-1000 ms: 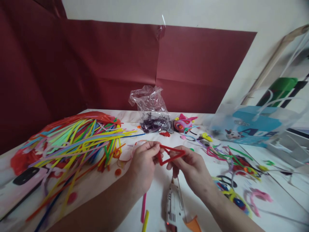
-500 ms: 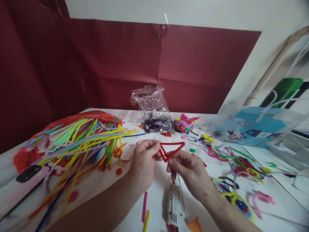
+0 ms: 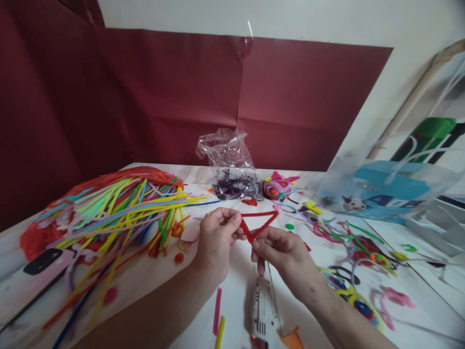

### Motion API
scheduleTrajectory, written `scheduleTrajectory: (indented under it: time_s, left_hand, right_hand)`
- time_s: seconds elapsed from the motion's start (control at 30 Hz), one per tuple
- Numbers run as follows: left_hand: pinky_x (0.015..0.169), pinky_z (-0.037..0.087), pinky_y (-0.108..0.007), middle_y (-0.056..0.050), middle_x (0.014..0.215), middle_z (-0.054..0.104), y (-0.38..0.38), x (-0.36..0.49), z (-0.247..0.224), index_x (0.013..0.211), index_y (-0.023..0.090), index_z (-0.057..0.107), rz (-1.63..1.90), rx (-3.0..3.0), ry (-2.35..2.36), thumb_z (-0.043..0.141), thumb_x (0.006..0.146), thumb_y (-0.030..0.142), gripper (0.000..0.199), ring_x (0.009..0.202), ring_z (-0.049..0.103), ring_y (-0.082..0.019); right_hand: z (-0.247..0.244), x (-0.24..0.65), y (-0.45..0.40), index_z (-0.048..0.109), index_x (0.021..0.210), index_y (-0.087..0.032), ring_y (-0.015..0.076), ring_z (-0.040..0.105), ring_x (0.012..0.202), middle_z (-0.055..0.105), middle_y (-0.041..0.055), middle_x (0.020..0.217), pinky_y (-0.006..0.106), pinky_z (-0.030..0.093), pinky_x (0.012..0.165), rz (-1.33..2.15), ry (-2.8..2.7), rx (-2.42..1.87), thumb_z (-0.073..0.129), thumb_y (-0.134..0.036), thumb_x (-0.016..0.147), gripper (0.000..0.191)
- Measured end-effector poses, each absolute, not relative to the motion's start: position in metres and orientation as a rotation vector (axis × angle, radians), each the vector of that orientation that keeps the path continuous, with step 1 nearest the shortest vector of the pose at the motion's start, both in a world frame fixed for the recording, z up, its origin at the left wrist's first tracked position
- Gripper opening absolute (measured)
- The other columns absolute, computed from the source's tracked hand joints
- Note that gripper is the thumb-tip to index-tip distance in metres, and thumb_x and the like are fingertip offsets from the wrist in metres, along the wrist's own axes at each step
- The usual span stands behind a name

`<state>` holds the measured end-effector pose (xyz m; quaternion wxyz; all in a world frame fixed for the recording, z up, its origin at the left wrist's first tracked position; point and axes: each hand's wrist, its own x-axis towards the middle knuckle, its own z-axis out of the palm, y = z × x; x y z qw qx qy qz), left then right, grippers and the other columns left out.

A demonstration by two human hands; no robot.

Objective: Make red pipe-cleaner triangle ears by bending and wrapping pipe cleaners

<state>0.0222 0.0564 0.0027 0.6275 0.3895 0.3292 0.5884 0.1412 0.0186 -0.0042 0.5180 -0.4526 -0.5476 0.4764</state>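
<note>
A red pipe cleaner triangle (image 3: 269, 221) is held up above the table between both hands. My left hand (image 3: 219, 237) pinches its left corner between thumb and fingers. At the bottom corner, my right hand (image 3: 281, 249) grips it with thumb and forefinger. The triangle points down, its top edge nearly level. Below the hands lies a white glue gun (image 3: 262, 308) with an orange trigger. Short pieces of pipe cleaner, one pink (image 3: 217, 311) and one yellow (image 3: 221, 333), are left of the gun.
Many coloured pipe cleaners (image 3: 123, 208) cover the left side, near a pink phone (image 3: 32, 278). A clear plastic bag (image 3: 232, 165) and a pink figure (image 3: 278, 186) stand at the back. Craft pieces (image 3: 363, 305), scissors and a blue-white bag (image 3: 392, 191) are on the right.
The red triangle has turned slightly in the fingers; its left side now shows as a single strand and its shape looks more open. Both hands have barely moved.
</note>
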Motion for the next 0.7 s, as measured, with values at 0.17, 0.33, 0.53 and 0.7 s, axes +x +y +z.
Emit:
scheduleTrajectory:
  time_s: [0.17,0.33,0.53,0.7]
  left_hand:
    - [0.047,0.038,-0.019,0.003,0.048,0.055,0.0546,0.0225,0.0054,0.064,0.014,0.057,1.343,0.913,0.752,0.066,0.065,0.017,0.01,0.043,0.05,-0.007]
    - [0.051,0.042,-0.021,0.0,0.053,0.058,0.0536,0.0225,0.0077,0.07,0.012,0.062,1.319,0.914,0.679,0.064,0.07,0.027,0.015,0.049,0.051,-0.009]
    - [0.051,0.04,-0.021,0.0,0.052,0.057,0.054,0.019,0.0101,0.069,0.012,0.062,1.252,1.052,0.711,0.064,0.07,0.025,0.014,0.048,0.05,-0.009]
    - [0.048,0.037,-0.021,0.001,0.047,0.056,0.0561,0.0167,0.0106,0.062,0.013,0.059,1.251,1.213,0.813,0.063,0.069,0.022,0.012,0.045,0.049,-0.009]
  right_hand:
    - [-0.0065,0.1422,0.018,0.055,0.057,-0.015,0.0088,0.047,0.035,0.058,-0.0005,0.047,0.021,0.035,0.037,1.123,-1.239,-1.116,0.069,-0.037,0.065,0.028]
    - [-0.0069,0.145,0.019,0.053,0.053,-0.016,0.0082,0.044,0.032,0.057,-0.0008,0.044,0.02,0.032,0.033,1.091,-1.194,-1.124,0.07,-0.039,0.064,0.031]
    - [-0.0075,0.1474,0.019,0.052,0.054,-0.015,0.0075,0.044,0.033,0.056,-0.0012,0.044,0.019,0.033,0.034,1.107,-1.203,-1.116,0.069,-0.038,0.067,0.031]
    - [-0.0068,0.1498,0.02,0.052,0.056,-0.016,0.0068,0.042,0.034,0.055,-0.0029,0.044,0.019,0.034,0.034,1.132,-1.219,-1.111,0.069,-0.035,0.068,0.029]
